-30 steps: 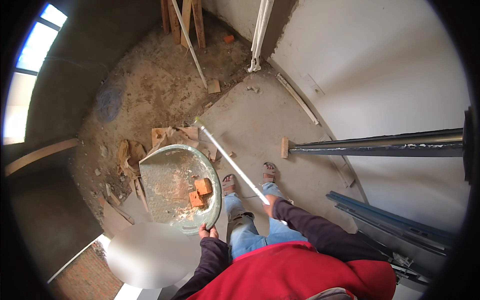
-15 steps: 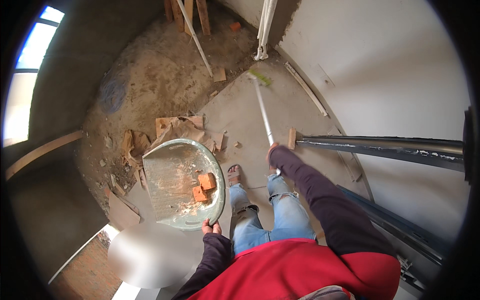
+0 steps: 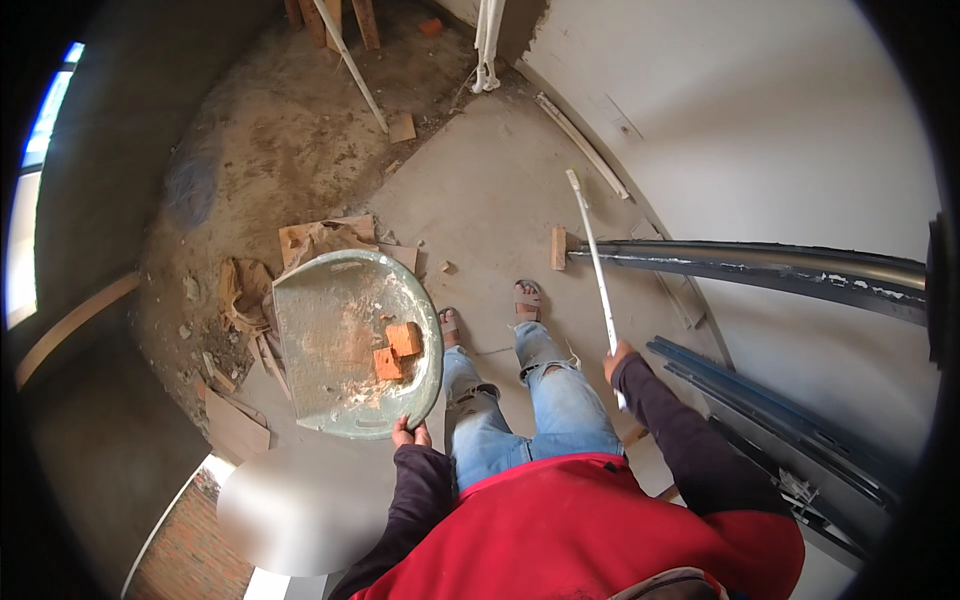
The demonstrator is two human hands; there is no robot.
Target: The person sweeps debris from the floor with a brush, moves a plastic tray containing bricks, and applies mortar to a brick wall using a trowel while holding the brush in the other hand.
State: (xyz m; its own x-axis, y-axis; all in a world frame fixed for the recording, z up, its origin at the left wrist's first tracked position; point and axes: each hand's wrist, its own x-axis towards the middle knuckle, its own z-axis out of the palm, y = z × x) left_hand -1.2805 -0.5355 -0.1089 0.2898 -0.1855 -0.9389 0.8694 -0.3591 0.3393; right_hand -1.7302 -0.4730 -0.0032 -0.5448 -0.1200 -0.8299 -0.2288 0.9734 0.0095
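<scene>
My left hand [image 3: 411, 433] is closed on the rim of a grey-green plastic basin [image 3: 425, 370], cut straight along its left side. Two orange brick pieces [image 3: 403, 339] lie in it among pale crumbs and dust. Off to the right, my right hand [image 3: 619, 360] grips the lower part of a brush's white handle [image 3: 596, 262]. The handle slants forward and left from my fist, its far end towards the white wall. Green bristles barely show at that far end, seen nearly edge-on.
Cardboard and crumpled paper [image 3: 243, 295] lie with rubble beyond and left of the basin. A dark metal beam [image 3: 750, 262] juts in from the right, a wood block [image 3: 558, 248] at its end. Dark metal profiles [image 3: 770, 420] lie along the right wall. White pipes [image 3: 487, 45] stand far ahead.
My right hand has drawn back and to the right, bringing the brush away from the floor near the pipes. My left hand still holds the basin. My right foot has come into view.
</scene>
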